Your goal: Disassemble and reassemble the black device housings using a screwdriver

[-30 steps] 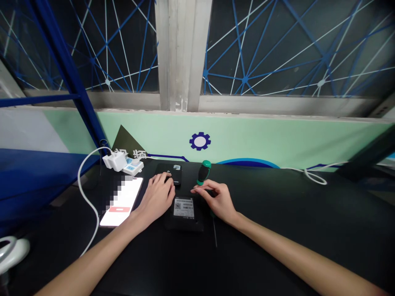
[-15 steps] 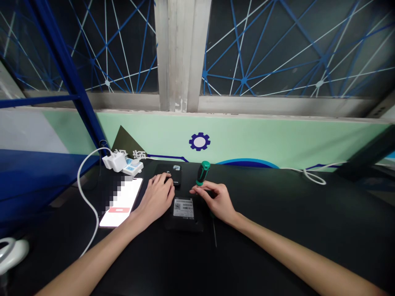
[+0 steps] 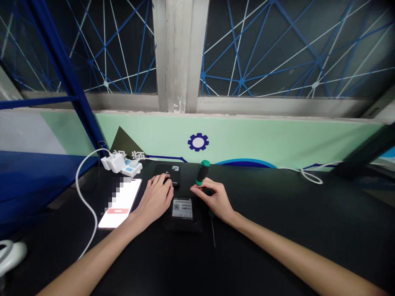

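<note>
A black device (image 3: 182,224) with a white label lies on the dark table. My left hand (image 3: 158,195) rests palm down at its upper left edge, fingers stretched forward and a little bent. Those fingertips reach the edge of a black box (image 3: 171,169) behind it. Above the device's upper right part, my right hand (image 3: 218,200) pinches a screwdriver (image 3: 203,172) near the bottom of its green and black handle. It stands nearly upright, and its tip is hidden. Partly under my right hand lies a second screwdriver (image 3: 213,232), its thin shaft pointing towards me.
Left of my left hand lies a phone (image 3: 121,201) with a lit screen. A power strip (image 3: 132,167) with a white charger (image 3: 113,163) sits behind it, and a white cable (image 3: 86,199) loops down. A white object (image 3: 14,255) stands at far left. The wall (image 3: 247,139) bounds the table's back.
The view has shifted slightly. My right hand's fingers have moved a little around the screwdriver, which stays nearly upright. My left hand keeps its place.
</note>
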Tool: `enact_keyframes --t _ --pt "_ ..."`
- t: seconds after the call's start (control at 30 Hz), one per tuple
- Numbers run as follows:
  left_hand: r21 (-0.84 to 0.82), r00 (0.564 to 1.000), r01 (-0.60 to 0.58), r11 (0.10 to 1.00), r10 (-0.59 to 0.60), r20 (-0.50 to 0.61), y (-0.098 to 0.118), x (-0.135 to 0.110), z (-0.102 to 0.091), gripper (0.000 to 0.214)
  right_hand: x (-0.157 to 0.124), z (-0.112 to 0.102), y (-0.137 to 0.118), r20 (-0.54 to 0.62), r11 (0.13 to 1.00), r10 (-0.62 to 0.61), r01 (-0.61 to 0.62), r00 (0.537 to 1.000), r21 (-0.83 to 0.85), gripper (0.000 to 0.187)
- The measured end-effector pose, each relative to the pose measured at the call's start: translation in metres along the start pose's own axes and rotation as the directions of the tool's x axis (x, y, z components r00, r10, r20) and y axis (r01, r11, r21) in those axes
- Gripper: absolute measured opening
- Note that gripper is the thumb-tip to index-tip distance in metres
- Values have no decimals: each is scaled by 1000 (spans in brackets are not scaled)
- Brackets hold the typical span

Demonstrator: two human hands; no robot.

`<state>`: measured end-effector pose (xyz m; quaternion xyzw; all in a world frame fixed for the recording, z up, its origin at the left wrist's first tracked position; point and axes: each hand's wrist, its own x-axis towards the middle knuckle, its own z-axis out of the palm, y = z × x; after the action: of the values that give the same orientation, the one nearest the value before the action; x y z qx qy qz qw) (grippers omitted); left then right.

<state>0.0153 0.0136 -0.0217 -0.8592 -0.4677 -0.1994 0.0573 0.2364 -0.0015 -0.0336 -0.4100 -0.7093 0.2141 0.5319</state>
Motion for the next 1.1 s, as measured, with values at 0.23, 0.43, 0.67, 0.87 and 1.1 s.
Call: enact_keyframes --t 0.23,0.43,0.67,0.87,1.1 --pt "-22 1000 0 1000 -1 -21 -1 0 1 25 0 0 0 -24 987 127 -124 992 106 29" --pt "-19 1000 -2 1000 2 -15 -2 -1 2 24 -1 0 -1 -6 983 131 -130 991 130 29" --pt "-20 1000 -5 1000 4 -19 -2 0 2 24 -1 -1 -2 4 990 93 -93 996 107 29" --pt "-26 1000 0 1000 -1 -21 -2 0 2 23 -1 -2 -2 22 995 66 -67 998 76 27" --pt "-4 1000 -12 1000 12 -20 -3 -1 3 23 -3 -1 -1 43 996 49 -52 998 68 24"
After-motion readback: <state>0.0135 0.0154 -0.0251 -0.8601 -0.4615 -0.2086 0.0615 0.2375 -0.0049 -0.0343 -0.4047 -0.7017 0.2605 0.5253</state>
